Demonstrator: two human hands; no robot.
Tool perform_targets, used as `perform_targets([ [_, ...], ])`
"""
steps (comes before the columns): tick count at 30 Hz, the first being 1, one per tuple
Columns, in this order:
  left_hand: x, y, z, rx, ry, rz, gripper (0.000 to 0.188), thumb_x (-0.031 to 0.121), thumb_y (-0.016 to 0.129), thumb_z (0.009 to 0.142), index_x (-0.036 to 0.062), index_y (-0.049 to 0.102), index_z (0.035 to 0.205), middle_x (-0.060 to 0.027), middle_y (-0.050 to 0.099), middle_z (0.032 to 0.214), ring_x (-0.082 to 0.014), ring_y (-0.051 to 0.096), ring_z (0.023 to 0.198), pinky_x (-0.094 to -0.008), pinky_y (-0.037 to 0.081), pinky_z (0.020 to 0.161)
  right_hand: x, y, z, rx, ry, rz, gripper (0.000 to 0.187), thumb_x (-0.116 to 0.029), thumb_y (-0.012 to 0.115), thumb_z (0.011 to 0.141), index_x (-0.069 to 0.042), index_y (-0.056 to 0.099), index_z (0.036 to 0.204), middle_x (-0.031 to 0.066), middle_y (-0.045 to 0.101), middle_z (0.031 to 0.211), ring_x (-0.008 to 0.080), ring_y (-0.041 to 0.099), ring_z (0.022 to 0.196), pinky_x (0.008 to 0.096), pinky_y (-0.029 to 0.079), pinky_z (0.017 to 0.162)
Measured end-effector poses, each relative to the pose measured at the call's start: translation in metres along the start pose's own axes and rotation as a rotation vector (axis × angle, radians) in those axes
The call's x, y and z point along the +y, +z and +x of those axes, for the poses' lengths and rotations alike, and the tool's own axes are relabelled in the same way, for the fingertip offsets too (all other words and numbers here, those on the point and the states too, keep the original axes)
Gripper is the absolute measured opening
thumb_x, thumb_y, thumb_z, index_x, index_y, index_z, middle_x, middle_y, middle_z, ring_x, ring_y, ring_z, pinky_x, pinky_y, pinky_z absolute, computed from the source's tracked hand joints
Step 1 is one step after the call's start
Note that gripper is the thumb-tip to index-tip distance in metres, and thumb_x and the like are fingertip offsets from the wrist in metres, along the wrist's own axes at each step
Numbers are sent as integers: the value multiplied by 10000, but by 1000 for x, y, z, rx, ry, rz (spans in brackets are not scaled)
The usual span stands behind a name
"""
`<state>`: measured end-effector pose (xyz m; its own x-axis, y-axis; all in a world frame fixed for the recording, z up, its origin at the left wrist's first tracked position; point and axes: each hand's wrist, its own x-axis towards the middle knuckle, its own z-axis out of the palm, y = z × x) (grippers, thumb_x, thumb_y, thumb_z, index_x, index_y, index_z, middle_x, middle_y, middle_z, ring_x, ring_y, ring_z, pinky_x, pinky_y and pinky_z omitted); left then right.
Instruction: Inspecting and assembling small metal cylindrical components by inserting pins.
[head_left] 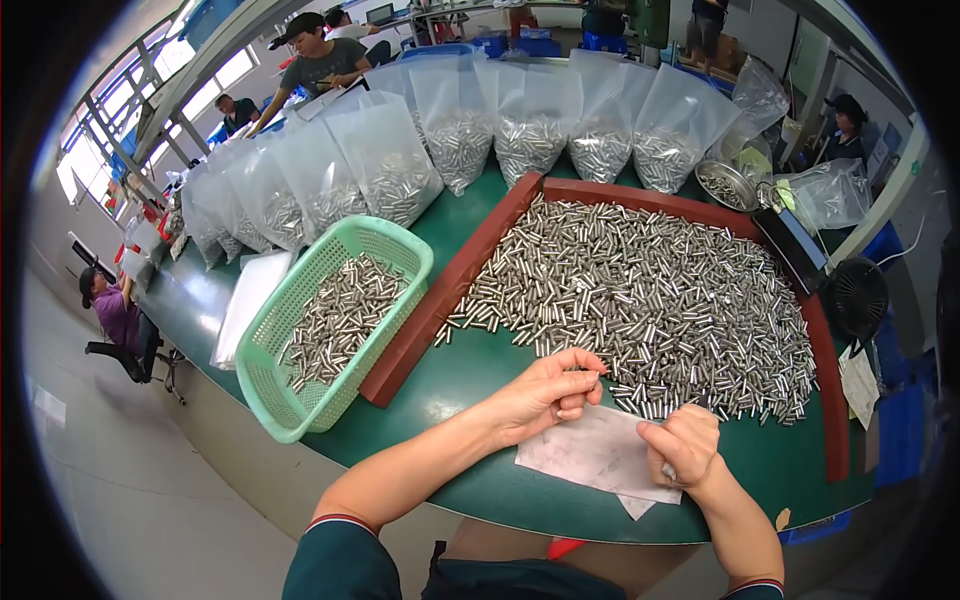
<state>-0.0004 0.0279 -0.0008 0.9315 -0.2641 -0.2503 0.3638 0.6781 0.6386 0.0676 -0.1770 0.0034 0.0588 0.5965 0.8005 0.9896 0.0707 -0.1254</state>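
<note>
My left hand (548, 393) pinches a small metal cylinder (588, 376) between thumb and fingertips, just above the near edge of a big heap of shiny metal cylinders (650, 300). My right hand (683, 445) is curled shut around a small object that I cannot identify and rests on a white sheet of paper (590, 452) lying on the green table (470, 370). The heap is bounded by a red-brown wooden frame (440, 290) on its left, far and right sides.
A light green plastic basket (300, 400) partly filled with cylinders stands at the left. Clear bags of cylinders (455, 130) line the far edge. A metal bowl (727, 185), a scale and a small black fan (855, 297) sit at right. Other people work beyond.
</note>
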Motion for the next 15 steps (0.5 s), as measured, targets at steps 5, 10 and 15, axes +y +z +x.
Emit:
perform_targets([
  [5,1,0,0,3,-8,-26,96,153,521,856,99,482,926,-41,496,732,-40,294,517,-169,282,472,6,2,-4,-31,16,-4,378,13,561,500,-29,563,875,-11,355,490,133,350,376,254,263,363],
  [10,0,-1,1,3,-3,-26,108,156,521,857,100,476,936,-45,495,742,-39,299,526,-166,282,475,1,3,-4,-20,-4,51,363,9,565,505,-27,566,866,-8,357,492,131,359,378,248,267,363],
  [15,0,-1,0,-11,10,7,128,150,537,847,100,474,946,-50,508,754,-42,307,543,-163,287,483,1,2,-3,-19,-8,53,374,14,562,502,-24,565,874,-8,358,495,129,357,377,244,265,363],
])
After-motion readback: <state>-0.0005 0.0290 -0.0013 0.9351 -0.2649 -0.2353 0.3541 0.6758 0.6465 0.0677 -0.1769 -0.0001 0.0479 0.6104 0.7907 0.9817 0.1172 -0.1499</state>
